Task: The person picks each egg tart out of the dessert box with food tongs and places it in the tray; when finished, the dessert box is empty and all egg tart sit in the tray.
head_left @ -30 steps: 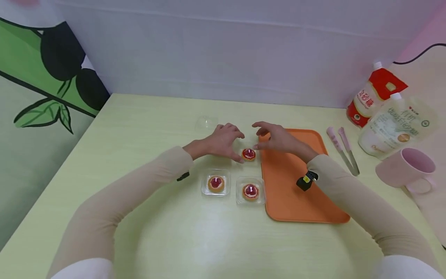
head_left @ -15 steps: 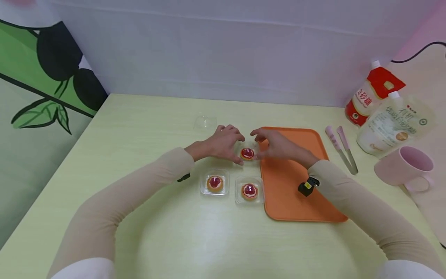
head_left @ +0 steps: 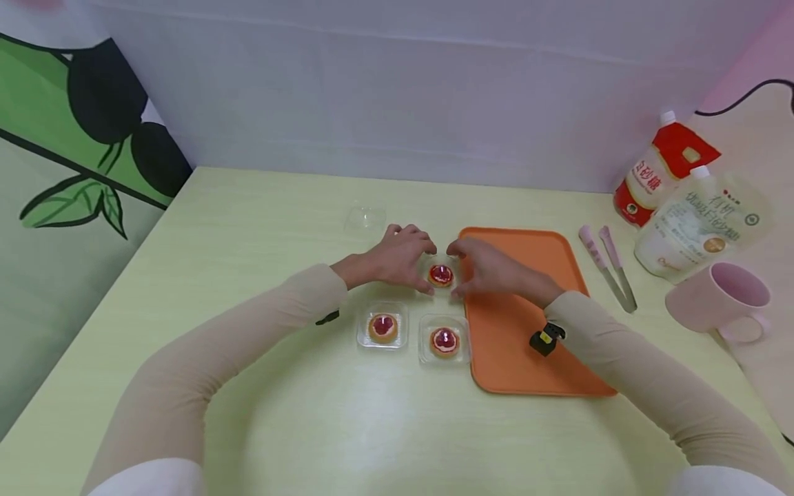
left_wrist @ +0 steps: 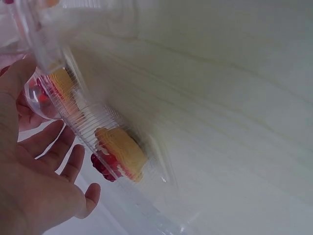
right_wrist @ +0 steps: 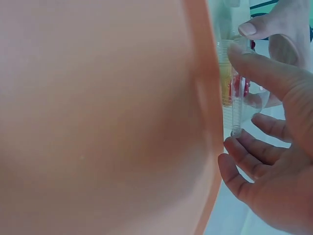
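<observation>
Pale yellow-grn tbl (head_left: 298, 448), faint wood grain, fills most of lower head view. Past far edge: grey-lilac backdrop (head_left: 347, 96), few faint horiz. creases. L side: printed wall (head_left: 37, 296), pale grn w/ bold blk outlines, lg dk ovals (head_left: 102, 93), grn leaf (head_left: 65, 203). R side: pink/cream panel (head_left: 772, 131), curvy blk line btwn colors. Light soft; whitish glare (head_left: 384, 427) nr tbl front.

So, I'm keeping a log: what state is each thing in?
Tarts, upright, each boxed
Far box, upright, lid unclear
Near left box, upright, lid unclear
Near right box, upright, lid unclear
Clear plastic piece, lying apart
Tray, flat
Mug, upright
Red pouch, capped
Pale pouch, capped
Cutlery, lying flat
</observation>
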Demonstrator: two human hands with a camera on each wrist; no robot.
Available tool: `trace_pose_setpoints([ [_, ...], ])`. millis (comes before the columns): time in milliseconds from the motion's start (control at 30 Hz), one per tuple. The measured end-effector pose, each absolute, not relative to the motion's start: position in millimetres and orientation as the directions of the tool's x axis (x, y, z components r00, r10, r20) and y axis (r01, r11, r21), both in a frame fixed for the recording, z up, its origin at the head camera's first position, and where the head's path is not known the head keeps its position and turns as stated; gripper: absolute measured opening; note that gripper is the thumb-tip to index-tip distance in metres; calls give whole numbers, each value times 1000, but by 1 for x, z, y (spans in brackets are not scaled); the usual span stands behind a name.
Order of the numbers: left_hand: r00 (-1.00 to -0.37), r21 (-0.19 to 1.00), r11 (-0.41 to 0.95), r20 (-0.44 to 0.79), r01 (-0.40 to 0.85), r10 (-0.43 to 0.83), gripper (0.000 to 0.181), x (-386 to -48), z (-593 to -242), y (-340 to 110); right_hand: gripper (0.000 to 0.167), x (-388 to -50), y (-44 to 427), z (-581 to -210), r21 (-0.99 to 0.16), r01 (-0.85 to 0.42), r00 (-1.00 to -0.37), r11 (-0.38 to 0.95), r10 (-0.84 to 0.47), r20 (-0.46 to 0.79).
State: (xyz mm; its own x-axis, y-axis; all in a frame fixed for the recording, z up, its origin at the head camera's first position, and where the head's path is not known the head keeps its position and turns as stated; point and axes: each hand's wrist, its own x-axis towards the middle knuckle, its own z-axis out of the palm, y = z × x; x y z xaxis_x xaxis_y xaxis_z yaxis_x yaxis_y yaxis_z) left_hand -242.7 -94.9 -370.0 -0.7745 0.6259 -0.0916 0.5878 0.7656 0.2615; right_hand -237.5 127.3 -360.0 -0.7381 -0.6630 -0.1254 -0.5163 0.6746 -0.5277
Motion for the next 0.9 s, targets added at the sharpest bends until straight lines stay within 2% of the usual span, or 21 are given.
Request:
trace_pose_setpoints([
  [200, -767, 231, 762, -88, 605, 636, 74, -238, -371, -94, 69, -236, 127, -365, -518, -509, -752, 687, -648, -120],
  [533, -757, 99, 763, -96, 638, 646, 84, -236, -371, -85, 69, -235, 129, -369, -511, -523, -761, 682, -644, -81],
  [900, -771, 0, 774, -101, 633, 629, 74, -235, -373, -82, 69, -235, 131, -370, -516, -530, -753, 673, -653, -78],
])
